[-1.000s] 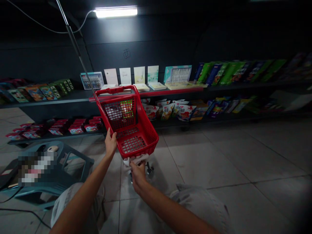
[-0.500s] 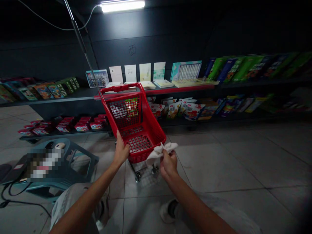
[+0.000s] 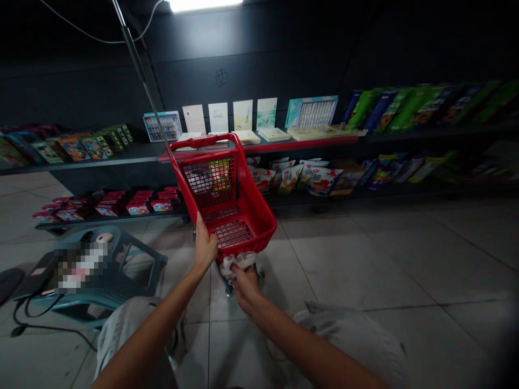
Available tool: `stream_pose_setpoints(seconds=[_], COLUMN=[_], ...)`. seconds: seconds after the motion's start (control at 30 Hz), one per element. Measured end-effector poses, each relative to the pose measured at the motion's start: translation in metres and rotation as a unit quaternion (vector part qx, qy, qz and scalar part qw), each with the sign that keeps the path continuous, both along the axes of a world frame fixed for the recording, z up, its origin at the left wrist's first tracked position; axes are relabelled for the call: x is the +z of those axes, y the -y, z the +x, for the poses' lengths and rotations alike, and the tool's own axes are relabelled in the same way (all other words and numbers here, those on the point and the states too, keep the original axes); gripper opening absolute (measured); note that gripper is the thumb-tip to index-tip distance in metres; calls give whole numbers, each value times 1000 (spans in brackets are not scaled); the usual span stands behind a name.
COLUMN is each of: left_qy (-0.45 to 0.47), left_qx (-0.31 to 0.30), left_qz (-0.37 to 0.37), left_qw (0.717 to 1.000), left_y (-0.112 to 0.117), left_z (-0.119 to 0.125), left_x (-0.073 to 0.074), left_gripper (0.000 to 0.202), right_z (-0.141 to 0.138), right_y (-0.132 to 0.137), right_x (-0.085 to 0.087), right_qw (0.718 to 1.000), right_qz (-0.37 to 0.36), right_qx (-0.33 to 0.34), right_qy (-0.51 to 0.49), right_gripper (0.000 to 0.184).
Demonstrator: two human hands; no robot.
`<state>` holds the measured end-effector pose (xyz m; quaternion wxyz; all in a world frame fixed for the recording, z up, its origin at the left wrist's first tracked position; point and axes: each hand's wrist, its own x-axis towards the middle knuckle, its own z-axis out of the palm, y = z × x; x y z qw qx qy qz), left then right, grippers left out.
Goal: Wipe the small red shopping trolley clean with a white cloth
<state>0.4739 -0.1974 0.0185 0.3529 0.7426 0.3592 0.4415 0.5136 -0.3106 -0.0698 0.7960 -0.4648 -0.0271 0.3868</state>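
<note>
A small red shopping cart [image 3: 255, 197] stands on the floor, a white cloth [image 3: 244, 260] bunched against its front lower edge. The right hand [image 3: 246, 283] pinches this cloth; the left hand [image 3: 205, 243] holds the basket's side near the front corner. The step looks like wiping; a further stroke would call for steady left support. Behind stand shelves [image 3: 138, 152]; leftward, a stool [image 3: 121, 233].

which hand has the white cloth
The right hand, which holds the white cloth at the near end of the red cart; the left hand only grips the cart's side.
</note>
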Motion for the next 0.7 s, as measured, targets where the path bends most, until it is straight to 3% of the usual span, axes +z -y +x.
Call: stream_pose_setpoints(seconds=[0.1,0.23,0.3,0.4,0.53,0.6,0.7], left_qy=[-12,-11,-5,16,39,35,21], left_qx=[-10,-10,-8,-5,-1,-3,-12], left_qz=[-6,-4,-3,-3,0,0,4], left_qw=[1000,1000,1000,1000,999,999,1000], left_y=[-2,-3,-2,-1,-2,-2,-4], left_z=[-2,-2,-1,1,3,2,1], left_x=[0,-5,-8,-12,-16,-17,-15], left_gripper=[92,92,92,92,92,92,92], right_z=[46,124,142,108,1,-33,-35], right_y=[6,19,23,19,-1,-10,-15], right_x=[21,42,43,25,-7,-8,8], right_qw=[996,980,968,969,997,998,995], right_qz=[-15,0,9,-25,-64,-33,-6], right_qx=[-70,-199,-244,-225,-38,7,16], right_qy=[-60,6,63,98,-3,-46,-101], right_gripper=[46,49,56,57,53,51,52])
